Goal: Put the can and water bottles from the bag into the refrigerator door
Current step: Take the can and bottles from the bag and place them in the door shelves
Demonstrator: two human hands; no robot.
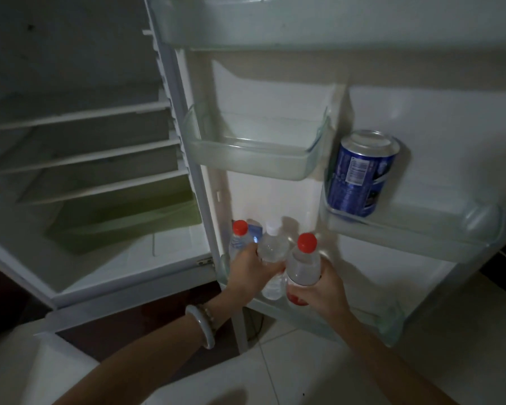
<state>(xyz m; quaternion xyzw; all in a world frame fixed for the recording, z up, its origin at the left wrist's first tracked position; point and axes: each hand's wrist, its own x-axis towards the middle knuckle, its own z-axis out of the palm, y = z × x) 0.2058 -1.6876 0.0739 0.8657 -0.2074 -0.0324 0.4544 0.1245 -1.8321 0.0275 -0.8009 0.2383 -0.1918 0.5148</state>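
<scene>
Blue can (pixel 360 176), seemingly red-capped bottles (pixel 303 264)

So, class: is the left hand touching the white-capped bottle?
Touching. The head view shows the left hand with its fingers wrapped round the white-capped bottle in the bottom door shelf.

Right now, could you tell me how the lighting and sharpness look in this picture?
Head view: dim throughout, darkest in the fridge interior at left; the door liner is brightest; wide-angle bending at the edges; the blue can reads fairly sharp, both hands slightly soft.

Glossy metal can (pixel 360 173), clear plastic bottles (pixel 303 264) (red caps), translucent plastic door shelves (pixel 246 150).
</scene>
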